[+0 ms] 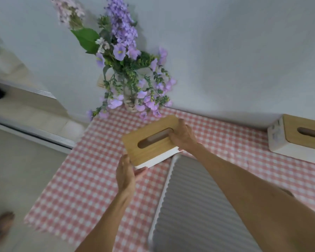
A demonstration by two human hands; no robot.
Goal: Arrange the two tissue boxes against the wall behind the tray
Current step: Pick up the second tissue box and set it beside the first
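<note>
both forearms reach over the tray [164, 193]; left hand [125, 174] and right hand [183, 138] grip opposite ends of one box [151, 142], steering it toward the wall [225, 60], where the second box [298, 140] sits.

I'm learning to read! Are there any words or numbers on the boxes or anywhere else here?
No words or numbers can be read.
Held tissue box: plain wooden lid, no text.
Second tissue box by the wall: faint blurred marks on its white end, unreadable.
Tray and checked tablecloth: no text.
</note>
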